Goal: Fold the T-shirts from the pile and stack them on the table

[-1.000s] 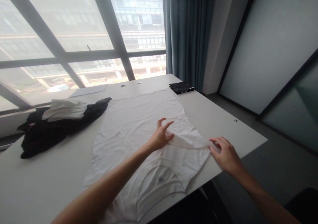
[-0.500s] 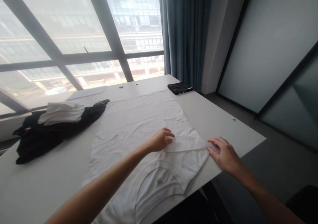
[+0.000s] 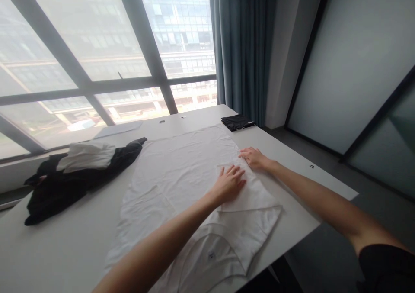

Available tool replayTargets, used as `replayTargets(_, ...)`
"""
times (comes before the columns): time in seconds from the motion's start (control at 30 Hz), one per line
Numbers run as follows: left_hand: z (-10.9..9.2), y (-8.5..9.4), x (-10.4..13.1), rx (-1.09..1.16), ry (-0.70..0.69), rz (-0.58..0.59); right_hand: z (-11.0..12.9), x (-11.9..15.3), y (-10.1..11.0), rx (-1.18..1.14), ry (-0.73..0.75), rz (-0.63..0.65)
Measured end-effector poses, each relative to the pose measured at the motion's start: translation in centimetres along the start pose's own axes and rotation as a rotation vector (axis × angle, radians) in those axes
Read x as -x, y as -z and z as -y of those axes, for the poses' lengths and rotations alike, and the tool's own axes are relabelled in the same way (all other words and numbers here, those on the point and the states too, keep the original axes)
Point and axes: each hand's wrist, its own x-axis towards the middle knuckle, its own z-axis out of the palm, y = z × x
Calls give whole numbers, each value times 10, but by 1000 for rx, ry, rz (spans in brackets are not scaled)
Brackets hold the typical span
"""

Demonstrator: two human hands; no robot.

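A white T-shirt (image 3: 181,163) lies spread on the table, its neckline with a small label toward me and its hem toward the window. The right sleeve is folded inward over the body. My left hand (image 3: 229,183) lies flat on that folded sleeve, fingers spread, holding nothing. Farther up, my right hand (image 3: 253,158) rests at the shirt's right side edge. Its fingers are stretched out over the fabric edge, and I see nothing gripped in them.
On the left of the white table (image 3: 298,180) lies a heap of black clothing (image 3: 78,189) with a white cloth (image 3: 87,155) on top. A folded black garment (image 3: 237,122) sits at the far right corner. Windows and a blue curtain (image 3: 244,46) stand behind.
My right hand has left the sleeve's outer end and moved away from me to the shirt's side edge. My left hand has shifted right and flattened onto the folded sleeve.
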Motion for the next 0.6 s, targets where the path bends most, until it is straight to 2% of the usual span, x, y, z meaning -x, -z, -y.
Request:
replayTargets(0.1, 3, -3, -4, -1, -25, -6, -19, -2, -8, -52, -38, -65)
replayTargets(0.27, 6, -2, -18, -1, 9, -38, -36, 4, -13, -172, 18, -110)
replayTargets(0.47, 15, -9, -44, 37, 77, -64, -30, 4, -14, -219, -40, -163)
replayTargets(0.6, 27, -11, -69, 79, 267, -115, -25, 3, -11, -205, -55, -166)
